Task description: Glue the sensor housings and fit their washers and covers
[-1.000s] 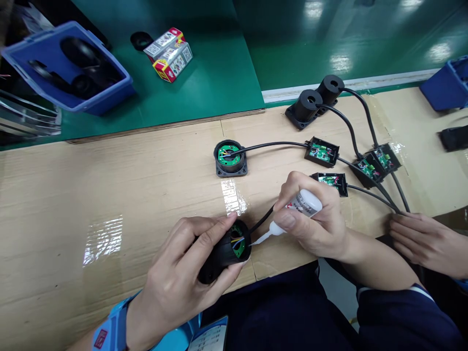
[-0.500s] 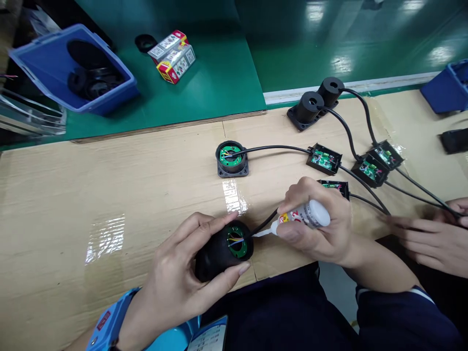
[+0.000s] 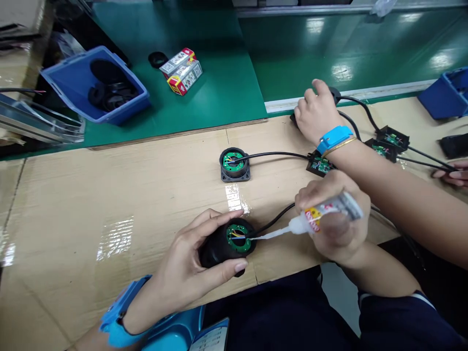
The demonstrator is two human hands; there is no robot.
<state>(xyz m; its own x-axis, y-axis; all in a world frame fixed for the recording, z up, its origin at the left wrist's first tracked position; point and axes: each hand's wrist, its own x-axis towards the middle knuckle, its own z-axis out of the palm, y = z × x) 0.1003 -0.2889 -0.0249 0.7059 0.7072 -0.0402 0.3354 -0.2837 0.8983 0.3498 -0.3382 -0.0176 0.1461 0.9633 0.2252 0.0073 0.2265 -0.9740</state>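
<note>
My left hand (image 3: 193, 258) grips a black cylindrical housing (image 3: 214, 251) tilted on its side near the table's front edge. Its open end faces right and shows a ring-shaped green circuit board (image 3: 234, 230) with thin coloured wires. A black cable (image 3: 272, 222) runs from that end toward my right hand (image 3: 347, 248), which is wrapped round a small glue bottle (image 3: 313, 219). The bottle's thin white nozzle (image 3: 272, 234) points left, its tip at the board's edge beside the cable; whether it touches, I cannot tell. The bottle is slightly blurred.
A co-worker's hand (image 3: 316, 114) reaches over black housings at the back right; another hand (image 3: 457, 174) is at the right edge. Behind mine stands a second housing (image 3: 235, 176), cabled to an open circuit box (image 3: 318, 165). A blue bin (image 3: 120, 114) and a carton (image 3: 185, 78) lie behind.
My right hand has drawn the bottle slightly right, and more of the nozzle shows. The co-worker's arm has reached across to the back housings. The view has shifted a little.
</note>
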